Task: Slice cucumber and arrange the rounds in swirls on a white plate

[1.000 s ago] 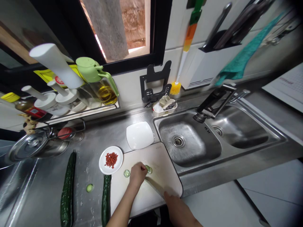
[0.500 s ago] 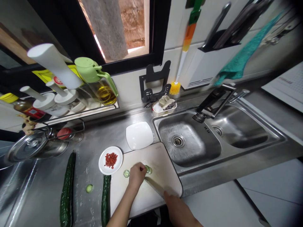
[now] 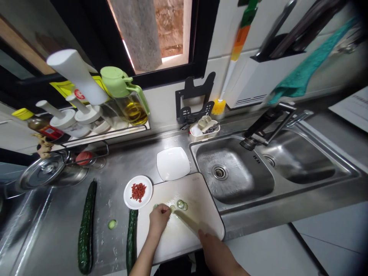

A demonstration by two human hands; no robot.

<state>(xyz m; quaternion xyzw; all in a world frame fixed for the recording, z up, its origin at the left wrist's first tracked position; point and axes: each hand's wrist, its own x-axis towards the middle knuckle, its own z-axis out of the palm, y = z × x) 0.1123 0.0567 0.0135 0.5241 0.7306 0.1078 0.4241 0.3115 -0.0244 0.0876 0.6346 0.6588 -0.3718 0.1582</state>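
My left hand (image 3: 160, 219) is over the cutting board (image 3: 184, 241), its fingers pinched together at a pale cucumber slice (image 3: 172, 209). In my right hand (image 3: 214, 247) is the handle of a kitchen knife (image 3: 186, 222), its blade slanting across the board towards the left fingertips. Two green-rimmed cucumber slices (image 3: 180, 204) lie on the board just beyond the blade. Another slice (image 3: 155, 206) is partly hidden behind my left hand. Left of the board are a cucumber (image 3: 131, 241), a longer whole cucumber (image 3: 87, 230) and a cut end piece (image 3: 112, 224).
A round plate with red bits (image 3: 128, 195) touches the board's far left corner. Behind the board stands a white square plate (image 3: 173, 163). The double sink (image 3: 238, 168) with a black faucet (image 3: 258, 126) is to the right. A seasoning rack (image 3: 126, 132) lines the wall.
My left hand has shifted left across the board, away from the two slices, uncovering them. The knife stays in my right hand, nearly in place. The view has swung slightly left.
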